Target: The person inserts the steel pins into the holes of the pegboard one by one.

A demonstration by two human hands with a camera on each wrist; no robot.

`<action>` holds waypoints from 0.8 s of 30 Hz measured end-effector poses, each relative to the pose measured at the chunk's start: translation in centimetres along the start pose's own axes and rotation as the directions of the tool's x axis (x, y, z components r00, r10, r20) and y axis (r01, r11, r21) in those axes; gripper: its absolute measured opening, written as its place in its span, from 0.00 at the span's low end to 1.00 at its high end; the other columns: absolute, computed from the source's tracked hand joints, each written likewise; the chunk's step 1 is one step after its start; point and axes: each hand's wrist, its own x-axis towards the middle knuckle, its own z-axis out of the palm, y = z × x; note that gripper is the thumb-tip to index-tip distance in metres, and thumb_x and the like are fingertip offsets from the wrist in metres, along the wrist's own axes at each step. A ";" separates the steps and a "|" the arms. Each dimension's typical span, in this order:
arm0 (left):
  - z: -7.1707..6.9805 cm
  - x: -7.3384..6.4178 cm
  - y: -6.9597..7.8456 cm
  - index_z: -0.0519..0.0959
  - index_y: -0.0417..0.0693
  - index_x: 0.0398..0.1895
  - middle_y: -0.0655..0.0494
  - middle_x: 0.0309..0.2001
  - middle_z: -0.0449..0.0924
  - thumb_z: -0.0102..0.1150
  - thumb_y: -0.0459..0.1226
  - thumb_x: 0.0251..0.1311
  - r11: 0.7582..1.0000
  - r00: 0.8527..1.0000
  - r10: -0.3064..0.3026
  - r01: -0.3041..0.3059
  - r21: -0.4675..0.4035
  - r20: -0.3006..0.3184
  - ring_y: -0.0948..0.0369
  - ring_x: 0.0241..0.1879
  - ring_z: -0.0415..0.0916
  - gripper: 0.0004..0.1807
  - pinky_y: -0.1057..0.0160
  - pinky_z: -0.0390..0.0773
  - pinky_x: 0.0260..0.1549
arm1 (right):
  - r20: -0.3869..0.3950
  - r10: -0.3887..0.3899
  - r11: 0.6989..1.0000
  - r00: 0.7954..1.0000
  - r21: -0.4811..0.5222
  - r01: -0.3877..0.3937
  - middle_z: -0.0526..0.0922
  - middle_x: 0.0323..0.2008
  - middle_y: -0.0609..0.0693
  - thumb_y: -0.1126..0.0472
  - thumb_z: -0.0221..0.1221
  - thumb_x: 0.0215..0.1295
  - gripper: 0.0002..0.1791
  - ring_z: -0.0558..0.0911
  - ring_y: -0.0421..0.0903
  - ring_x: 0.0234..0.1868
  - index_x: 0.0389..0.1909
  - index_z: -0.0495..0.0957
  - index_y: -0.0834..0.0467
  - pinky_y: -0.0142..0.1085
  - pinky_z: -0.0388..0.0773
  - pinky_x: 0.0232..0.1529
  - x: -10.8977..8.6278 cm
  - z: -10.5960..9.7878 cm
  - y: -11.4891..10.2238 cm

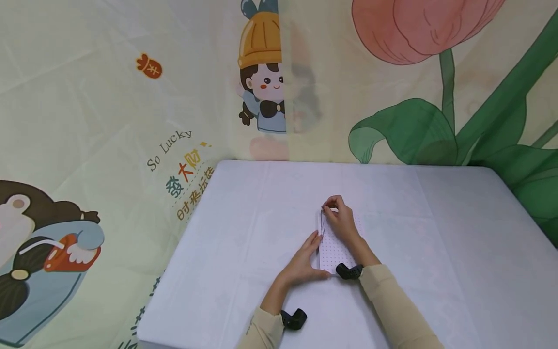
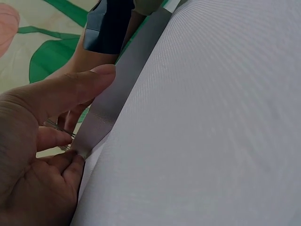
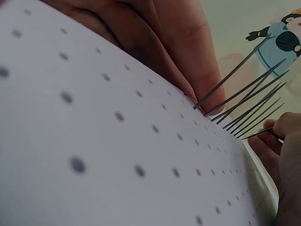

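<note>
A white board (image 1: 333, 254) covered in small dark dots lies on the table. Several thin, pointed metal pins (image 3: 244, 94) stick up in a slanting row along its left edge, some of them crossing. Near the far left corner, my right hand (image 1: 342, 220) pinches a metal pin (image 3: 257, 133) between thumb and fingertips, its lower end close to the board. My left hand (image 1: 301, 266) is spread around the near left corner, fingers against the left edge and thumb by the near edge. In the left wrist view, the thumb (image 2: 84, 87) lies extended beside the board's grey side (image 2: 117, 89).
A white cloth covers the table (image 1: 253, 218). Black wrist cameras sit on both wrists, the right one (image 1: 348, 271) over the board's near right part. Behind the table hangs a printed curtain (image 1: 322, 97) with cartoon figures and a large tulip.
</note>
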 end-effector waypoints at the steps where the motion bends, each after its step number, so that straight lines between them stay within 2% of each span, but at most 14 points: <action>1: 0.0 0.0 0.0 0.51 0.39 0.70 0.46 0.72 0.40 0.73 0.48 0.41 1.000 1.000 -0.001 0.001 0.001 -0.001 0.55 0.69 0.43 0.56 0.58 0.51 0.64 | 0.006 0.002 1.000 1.000 -0.010 -0.002 0.79 0.36 0.56 0.67 0.55 0.64 0.09 0.80 0.51 0.41 0.42 0.68 0.64 0.30 0.78 0.41 0.0 0.0 0.0; 11: 0.2 0.0 -0.1 0.50 0.41 0.71 0.47 0.72 0.40 0.73 0.49 0.41 1.000 1.000 -0.021 0.021 -0.002 0.012 0.55 0.70 0.42 0.57 0.57 0.51 0.65 | 0.055 0.015 0.991 0.998 -0.137 -0.008 0.81 0.35 0.52 0.66 0.56 0.63 0.08 0.80 0.47 0.41 0.41 0.71 0.60 0.36 0.79 0.41 -0.1 0.1 -0.2; 24: 0.0 0.1 -0.1 0.50 0.40 0.71 0.48 0.72 0.40 0.73 0.49 0.40 1.000 1.000 -0.011 0.011 -0.003 0.000 0.55 0.70 0.42 0.57 0.58 0.51 0.65 | 0.025 -0.007 0.979 1.000 -0.205 0.012 0.82 0.33 0.52 0.67 0.58 0.61 0.06 0.82 0.47 0.38 0.38 0.73 0.59 0.37 0.80 0.40 0.0 0.2 -0.4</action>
